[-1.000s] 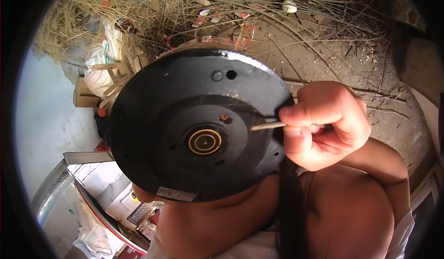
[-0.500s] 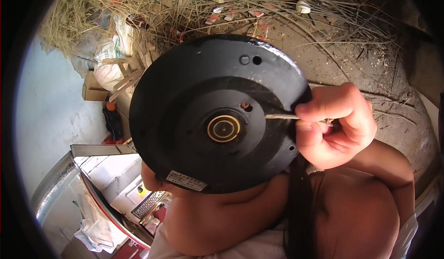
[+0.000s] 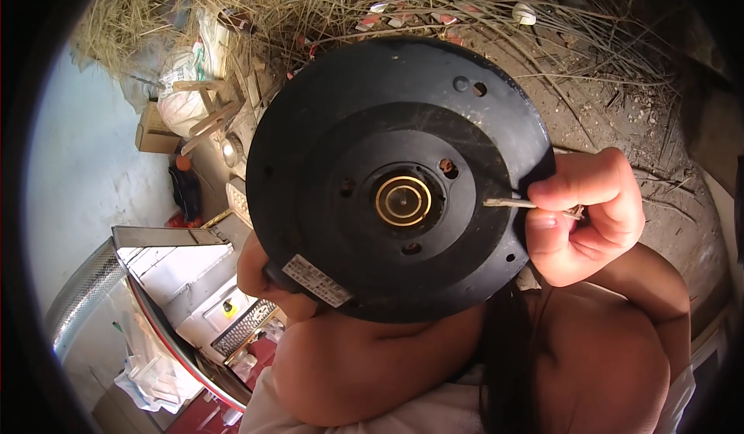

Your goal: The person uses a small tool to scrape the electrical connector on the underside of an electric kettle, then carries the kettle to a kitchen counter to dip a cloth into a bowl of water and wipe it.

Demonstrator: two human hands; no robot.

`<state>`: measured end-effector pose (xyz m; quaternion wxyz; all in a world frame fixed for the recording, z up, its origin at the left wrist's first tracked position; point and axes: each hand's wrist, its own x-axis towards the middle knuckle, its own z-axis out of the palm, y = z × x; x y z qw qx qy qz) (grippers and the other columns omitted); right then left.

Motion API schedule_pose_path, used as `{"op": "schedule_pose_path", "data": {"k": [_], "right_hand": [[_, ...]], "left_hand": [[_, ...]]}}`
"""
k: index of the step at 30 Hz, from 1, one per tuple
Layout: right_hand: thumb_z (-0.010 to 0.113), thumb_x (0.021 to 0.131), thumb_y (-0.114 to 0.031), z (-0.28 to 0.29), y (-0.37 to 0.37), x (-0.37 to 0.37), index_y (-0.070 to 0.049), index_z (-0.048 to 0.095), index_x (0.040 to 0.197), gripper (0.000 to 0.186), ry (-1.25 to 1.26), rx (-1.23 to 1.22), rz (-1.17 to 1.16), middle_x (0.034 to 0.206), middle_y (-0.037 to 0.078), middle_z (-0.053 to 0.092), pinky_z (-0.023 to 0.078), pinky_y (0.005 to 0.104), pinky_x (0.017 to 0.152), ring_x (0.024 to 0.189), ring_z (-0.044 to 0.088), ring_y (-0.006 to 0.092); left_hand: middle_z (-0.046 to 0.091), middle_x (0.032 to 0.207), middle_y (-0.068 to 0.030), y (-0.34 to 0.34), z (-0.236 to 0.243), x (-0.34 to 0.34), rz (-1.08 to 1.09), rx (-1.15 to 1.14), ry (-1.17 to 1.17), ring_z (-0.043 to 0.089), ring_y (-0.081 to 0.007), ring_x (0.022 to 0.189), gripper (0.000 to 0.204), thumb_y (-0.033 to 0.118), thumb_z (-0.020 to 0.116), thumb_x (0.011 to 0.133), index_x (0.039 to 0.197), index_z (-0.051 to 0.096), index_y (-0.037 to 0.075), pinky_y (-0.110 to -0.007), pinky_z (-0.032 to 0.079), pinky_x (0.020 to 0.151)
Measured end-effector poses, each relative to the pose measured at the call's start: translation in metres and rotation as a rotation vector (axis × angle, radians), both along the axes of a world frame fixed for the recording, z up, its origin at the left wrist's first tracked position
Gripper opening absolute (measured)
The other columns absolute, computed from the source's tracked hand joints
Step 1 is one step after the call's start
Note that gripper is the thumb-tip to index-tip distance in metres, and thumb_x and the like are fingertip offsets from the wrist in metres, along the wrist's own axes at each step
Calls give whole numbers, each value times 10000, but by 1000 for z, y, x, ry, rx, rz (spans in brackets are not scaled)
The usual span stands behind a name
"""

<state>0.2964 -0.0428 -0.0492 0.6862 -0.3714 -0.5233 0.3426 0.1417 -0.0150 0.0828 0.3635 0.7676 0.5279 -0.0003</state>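
The round black underside of what looks like an electric kettle [image 3: 333, 124] faces me, with a brass-coloured ring [image 3: 380, 198] at its centre. Several small holes pierce it, and a white label [image 3: 316, 280] sits near its lower left edge. My left hand [image 3: 254, 267] grips it from behind at that edge, its fingers partly hidden. Between the thumb and bent fingers of my right hand [image 3: 589, 217] is a thin twig [image 3: 507, 202]. The twig points left across the kettle's right side, below one hole; whether its tip touches the surface I cannot tell.
Dry straw [image 3: 128, 27] and long thin branches [image 3: 589, 43] cover the far floor. Left lie a white sack [image 3: 180, 85], a wooden stool [image 3: 213, 128] and a cardboard box [image 3: 153, 132]. Nearer are a silver pipe [image 3: 81, 291] and a red-rimmed appliance [image 3: 182, 341].
The kettle has shifted to the right and turned to face me more squarely, so more of its holes show. My right hand has moved slightly right with the twig.
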Motion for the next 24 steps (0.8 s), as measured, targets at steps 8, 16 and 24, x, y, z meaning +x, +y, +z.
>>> {"op": "schedule_pose_path", "data": {"k": [8,16,24], "right_hand": [[562,808,6,-5,-2,1,28,478,842,93,-30,-28,-24,687,71,543,324,171,488,510,402,32],[549,798,38,-3,4,12,28,523,871,78,-105,-224,64,687,22,512,299,163,513,528,372,25],[629,781,10,6,20,15,21,625,836,56,-417,-240,-46,684,19,588,318,143,455,495,426,8]], "left_hand": [[598,972,-52,-7,-54,-59,121,440,-345,575,-134,913,270,108,633,723,985,577,75,-266,419,805],[568,1045,-131,-12,-95,-95,236,762,-526,563,-176,958,262,100,554,790,1041,514,39,-302,430,861],[538,1117,-210,-17,-106,-112,336,872,-582,551,-218,1003,258,91,476,856,1098,452,3,-337,440,917]]}}
